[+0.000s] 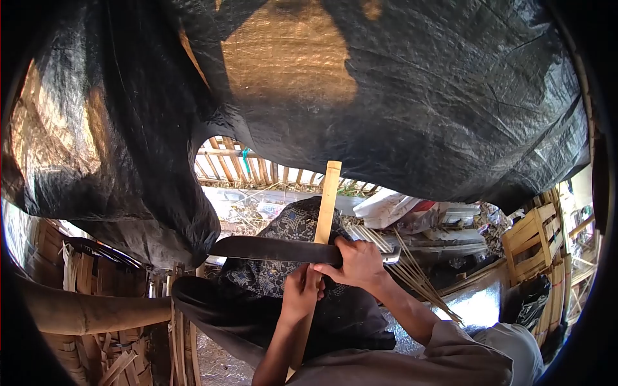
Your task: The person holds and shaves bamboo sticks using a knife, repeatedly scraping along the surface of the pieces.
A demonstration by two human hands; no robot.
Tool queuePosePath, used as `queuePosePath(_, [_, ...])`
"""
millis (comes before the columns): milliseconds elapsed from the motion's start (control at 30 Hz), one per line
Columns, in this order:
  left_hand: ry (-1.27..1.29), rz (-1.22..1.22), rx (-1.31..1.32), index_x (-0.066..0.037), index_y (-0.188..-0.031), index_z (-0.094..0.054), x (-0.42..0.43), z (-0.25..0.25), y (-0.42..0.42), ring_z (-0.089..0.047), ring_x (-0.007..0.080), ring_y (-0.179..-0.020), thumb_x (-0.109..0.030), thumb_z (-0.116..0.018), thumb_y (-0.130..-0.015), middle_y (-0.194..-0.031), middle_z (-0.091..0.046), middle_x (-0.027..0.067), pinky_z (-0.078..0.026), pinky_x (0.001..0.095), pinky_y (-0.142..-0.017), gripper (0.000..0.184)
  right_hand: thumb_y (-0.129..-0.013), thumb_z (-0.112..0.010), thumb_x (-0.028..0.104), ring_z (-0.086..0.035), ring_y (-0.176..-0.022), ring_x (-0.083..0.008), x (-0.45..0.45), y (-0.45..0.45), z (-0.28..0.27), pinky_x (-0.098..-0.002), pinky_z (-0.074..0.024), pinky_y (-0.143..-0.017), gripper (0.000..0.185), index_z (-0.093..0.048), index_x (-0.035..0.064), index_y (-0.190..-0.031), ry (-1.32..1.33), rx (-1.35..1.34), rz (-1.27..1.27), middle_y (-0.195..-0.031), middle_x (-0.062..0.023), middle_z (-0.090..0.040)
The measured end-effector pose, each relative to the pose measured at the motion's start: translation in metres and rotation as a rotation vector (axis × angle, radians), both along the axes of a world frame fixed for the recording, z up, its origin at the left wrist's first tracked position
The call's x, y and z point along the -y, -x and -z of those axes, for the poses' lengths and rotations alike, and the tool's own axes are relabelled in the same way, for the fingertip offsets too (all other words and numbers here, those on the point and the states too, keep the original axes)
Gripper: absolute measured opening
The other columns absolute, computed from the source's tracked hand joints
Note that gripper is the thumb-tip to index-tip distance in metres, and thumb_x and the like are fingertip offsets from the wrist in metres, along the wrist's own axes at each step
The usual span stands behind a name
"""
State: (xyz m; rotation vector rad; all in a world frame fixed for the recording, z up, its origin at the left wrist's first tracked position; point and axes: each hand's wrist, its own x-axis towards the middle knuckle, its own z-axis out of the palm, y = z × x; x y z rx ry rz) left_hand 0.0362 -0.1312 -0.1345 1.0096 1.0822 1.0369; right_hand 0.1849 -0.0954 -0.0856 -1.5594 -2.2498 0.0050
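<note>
My right hand [359,262] is closed round the grip of a machete [273,249], its thumb reaching toward my left hand. The dark, broad blade points left and lies across a pale, flat bamboo strip [327,204]. Just below the blade, my left hand [300,289] is closed on the strip, its fingers close to my right thumb. The strip stands lengthwise before me, its upper end free and its lower part running down beside my left forearm. Behind the blade, a patterned dark cloth [293,222] covers my lap or knee. Whether the edge bites into the strip, I cannot tell.
A black plastic tarp [438,96] hangs low overhead and in front. At left, a thick bamboo pole [96,312] runs sideways. Thin bamboo sticks [418,276] lie to the right, near a wooden crate [531,235]. A slatted bamboo fence [225,161] stands beyond.
</note>
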Motion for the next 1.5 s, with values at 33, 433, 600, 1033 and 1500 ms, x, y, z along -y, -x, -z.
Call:
queuePosePath(33, [0.054, 0.003, 0.077, 0.001, -0.082, -0.056, -0.005, 0.002, -0.002, -0.054, 0.0086, -0.050, -0.025, -0.043, -0.095, -0.062, -0.056, 0.0047, -0.044, 0.0219, -0.045, 0.031, -0.069, -0.060, 0.067, -0.057, -0.039, -0.0290, 0.000, 0.000, 0.003, -0.0361, -0.0453, -0.037, 0.064, -0.050, 0.0039, -0.061, -0.005, 0.010, 0.006, -0.044, -0.0123, -0.050])
queuePosePath(433, [0.101, 0.064, 0.165, 0.004, -0.087, -0.055, -0.017, -0.004, 0.015, -0.059, 0.0133, -0.056, -0.019, -0.041, -0.096, -0.070, -0.060, 0.0095, -0.051, 0.0254, -0.050, 0.028, -0.071, -0.059, 0.065, -0.060, -0.044, -0.0305, -0.005, 0.012, 0.008, -0.0373, -0.0480, -0.040, 0.062, -0.054, 0.0033, -0.065, -0.013, 0.018, 0.093, -0.046, -0.0129, -0.053])
queuePosePath(600, [0.151, 0.079, 0.068, 0.002, -0.082, -0.055, 0.035, -0.006, 0.037, -0.058, 0.0107, -0.056, -0.025, -0.041, -0.096, -0.066, -0.059, 0.0070, -0.046, 0.0239, -0.050, 0.033, -0.071, -0.059, 0.064, -0.059, -0.043, -0.0302, -0.004, 0.011, 0.003, -0.0376, -0.0473, -0.039, 0.062, -0.055, 0.0030, -0.066, -0.009, 0.022, 0.084, -0.045, -0.0126, -0.053])
queuePosePath(1033, [0.097, -0.026, 0.266, -0.003, -0.082, -0.051, -0.025, -0.007, -0.004, -0.038, 0.0043, -0.042, -0.018, -0.039, -0.096, -0.057, -0.045, -0.0001, -0.030, 0.0197, -0.035, 0.024, -0.075, -0.053, 0.065, -0.062, -0.051, -0.0346, -0.013, 0.007, 0.001, -0.0405, -0.0507, -0.047, 0.065, -0.058, 0.0002, -0.071, 0.183, 0.026, 0.004, -0.055, -0.0190, -0.058])
queuePosePath(1500, [-0.279, -0.233, -0.380, 0.004, -0.075, -0.055, -0.028, 0.003, -0.030, -0.059, 0.0397, -0.059, -0.003, -0.044, -0.083, -0.061, -0.056, 0.0235, -0.044, 0.0407, -0.051, 0.016, -0.076, -0.052, 0.065, -0.062, -0.059, -0.0384, -0.028, -0.002, -0.010, -0.0452, -0.0513, -0.057, 0.068, -0.061, -0.0022, -0.067, 0.298, 0.081, 0.046, -0.060, -0.0237, -0.058])
